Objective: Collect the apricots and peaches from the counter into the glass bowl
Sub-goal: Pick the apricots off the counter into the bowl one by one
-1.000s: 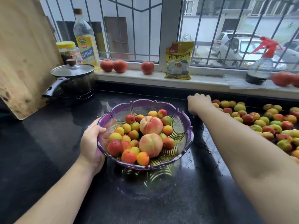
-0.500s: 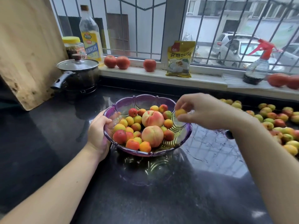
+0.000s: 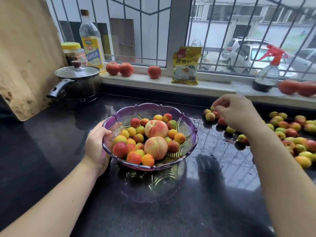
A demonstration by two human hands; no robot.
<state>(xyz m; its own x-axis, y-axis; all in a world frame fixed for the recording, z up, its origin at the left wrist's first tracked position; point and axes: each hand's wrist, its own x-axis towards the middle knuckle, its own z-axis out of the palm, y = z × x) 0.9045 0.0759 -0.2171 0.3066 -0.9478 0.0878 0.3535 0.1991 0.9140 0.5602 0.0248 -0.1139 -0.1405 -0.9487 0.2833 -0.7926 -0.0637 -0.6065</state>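
My left hand [image 3: 97,147] grips the glass bowl [image 3: 186,132] mid-surface while my right hand [image 3: 237,113] pinches an apricot [image 3: 212,108] near the back edge; wet stone risks rolling neighbours away.

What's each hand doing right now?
Left hand: grips the bowl by its rim.
Right hand: fingers curled over the apricots on the counter; whether it holds one cannot be told.

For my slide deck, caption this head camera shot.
Left hand holds purple glass bowl; right hand reaches for counter apricots.
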